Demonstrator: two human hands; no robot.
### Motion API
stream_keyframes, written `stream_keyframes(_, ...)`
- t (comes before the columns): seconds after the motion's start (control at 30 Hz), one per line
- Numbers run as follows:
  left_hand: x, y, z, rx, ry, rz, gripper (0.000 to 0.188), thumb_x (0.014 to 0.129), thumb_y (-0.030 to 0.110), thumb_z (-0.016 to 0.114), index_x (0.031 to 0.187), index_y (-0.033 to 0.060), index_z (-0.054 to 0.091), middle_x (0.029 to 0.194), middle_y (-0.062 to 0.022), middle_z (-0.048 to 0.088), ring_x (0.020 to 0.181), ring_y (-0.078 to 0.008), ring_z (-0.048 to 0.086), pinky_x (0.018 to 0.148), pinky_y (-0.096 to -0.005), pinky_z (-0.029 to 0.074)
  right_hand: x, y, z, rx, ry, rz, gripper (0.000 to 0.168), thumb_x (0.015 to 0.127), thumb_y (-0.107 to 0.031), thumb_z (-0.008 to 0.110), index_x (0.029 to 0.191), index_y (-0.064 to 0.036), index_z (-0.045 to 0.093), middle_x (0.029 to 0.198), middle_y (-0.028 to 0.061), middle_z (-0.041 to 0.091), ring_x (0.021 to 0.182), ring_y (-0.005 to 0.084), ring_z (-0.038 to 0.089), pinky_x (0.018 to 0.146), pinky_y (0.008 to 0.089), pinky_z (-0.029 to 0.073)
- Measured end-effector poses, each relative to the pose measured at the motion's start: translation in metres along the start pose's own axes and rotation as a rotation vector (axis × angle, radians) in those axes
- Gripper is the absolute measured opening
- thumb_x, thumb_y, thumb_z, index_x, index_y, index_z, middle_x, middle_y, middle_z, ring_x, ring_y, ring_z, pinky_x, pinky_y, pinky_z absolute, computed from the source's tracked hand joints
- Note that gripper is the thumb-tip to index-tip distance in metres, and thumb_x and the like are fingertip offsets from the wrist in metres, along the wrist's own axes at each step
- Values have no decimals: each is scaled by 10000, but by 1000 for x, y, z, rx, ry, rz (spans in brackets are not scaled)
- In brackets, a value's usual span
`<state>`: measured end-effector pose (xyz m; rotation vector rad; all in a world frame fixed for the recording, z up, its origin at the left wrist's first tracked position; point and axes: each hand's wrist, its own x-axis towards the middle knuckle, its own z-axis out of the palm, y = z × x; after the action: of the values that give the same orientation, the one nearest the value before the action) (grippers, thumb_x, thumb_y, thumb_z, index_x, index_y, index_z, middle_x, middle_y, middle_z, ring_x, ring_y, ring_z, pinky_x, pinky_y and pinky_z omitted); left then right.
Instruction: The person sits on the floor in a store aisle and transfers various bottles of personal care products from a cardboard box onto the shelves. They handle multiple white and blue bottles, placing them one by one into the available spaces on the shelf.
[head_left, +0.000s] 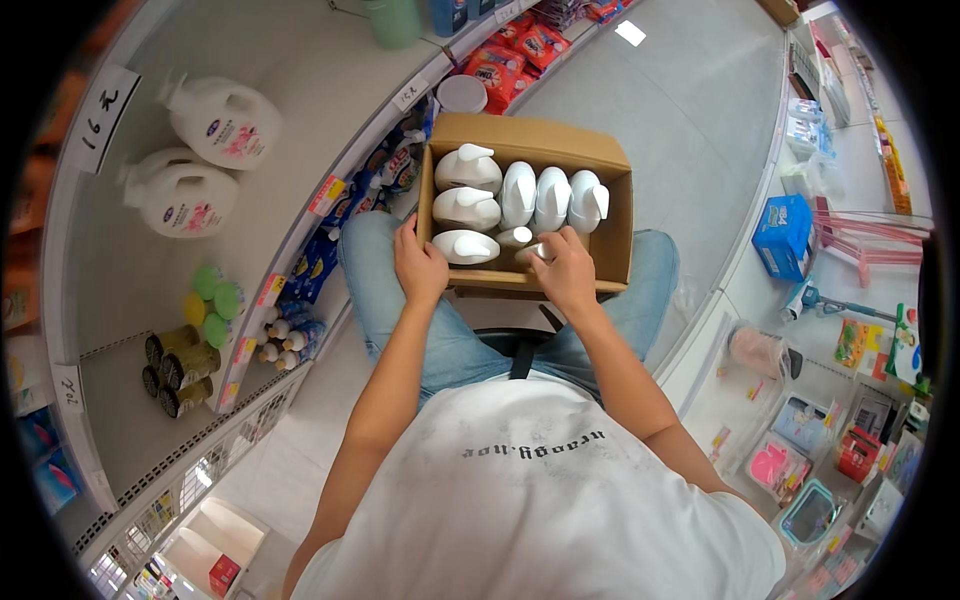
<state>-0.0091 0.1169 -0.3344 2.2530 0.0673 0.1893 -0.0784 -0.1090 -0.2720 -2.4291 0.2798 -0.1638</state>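
An open cardboard box (525, 131) rests between my knees, holding several white pump bottles (551, 199) and two smaller capped bottles near its front wall. My left hand (422, 262) grips the box's left front corner, fingers over the edge. Inside the front right part, my right hand (564, 266) has its fingertips on a small bottle with a pale cap (531, 253). Beside it stands another small white-capped bottle (514, 237). The base of the box is mostly hidden.
At left, a shelf (300, 142) carries two white jugs (225, 124), dark-lidded jars (187, 367) and green-lidded containers (217, 300). Red detergent bags (499, 71) lie on the lower shelf ahead. Packaged goods and a blue pack (784, 236) line the right shelf.
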Motion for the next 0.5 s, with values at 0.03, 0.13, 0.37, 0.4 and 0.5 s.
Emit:
stream_keyframes(0.03, 0, -1, 0, 2, 3, -1, 510, 820, -36, 549, 1326, 18, 525, 1277, -214, 573, 1182, -429, 555, 1015, -472, 452, 0, 0, 3, 13, -12, 9, 298, 787, -180, 814, 1025, -51, 689, 989, 123, 620, 864, 371, 657, 743, 466, 537)
stream_keyframes(0.13, -1, 1, 0, 1, -2, -7, 508, 821, -35, 548, 1326, 18, 525, 1278, -214, 573, 1182, -429, 555, 1016, -471, 453, -2, 3, 14, 36, -46, 24, 299, 786, -182, 811, 1009, -33, 680, 988, 137, 619, 866, 379, 653, 752, 472, 535)
stream_keyframes(0.37, -1, -2, 0, -8, 1, -1, 509, 820, -30, 544, 1326, 23, 529, 1264, -214, 577, 1182, -428, 553, 1010, -477, 453, -2, 6, 31, 23, -94, 2, 285, 783, -181, 805, 973, -17, 671, 959, 159, 621, 870, 393, 646, 768, 478, 533)
stream_keyframes(0.4, 0, -2, 1, -3, 3, 0, 509, 820, -29, 544, 1326, 24, 529, 1262, -214, 577, 1181, -429, 553, 1009, -478, 453, -1, 7, 33, 16, -95, -7, 282, 781, -182, 806, 965, -16, 673, 949, 162, 622, 871, 393, 646, 769, 480, 533)
stream_keyframes(0.5, -1, -2, 1, 7, 0, -6, 509, 818, -24, 545, 1324, 23, 530, 1261, -214, 577, 1177, -432, 554, 1010, -479, 453, 2, 13, 38, 0, -147, 48, 286, 763, -188, 817, 943, -4, 694, 935, 177, 651, 885, 393, 654, 792, 476, 537)
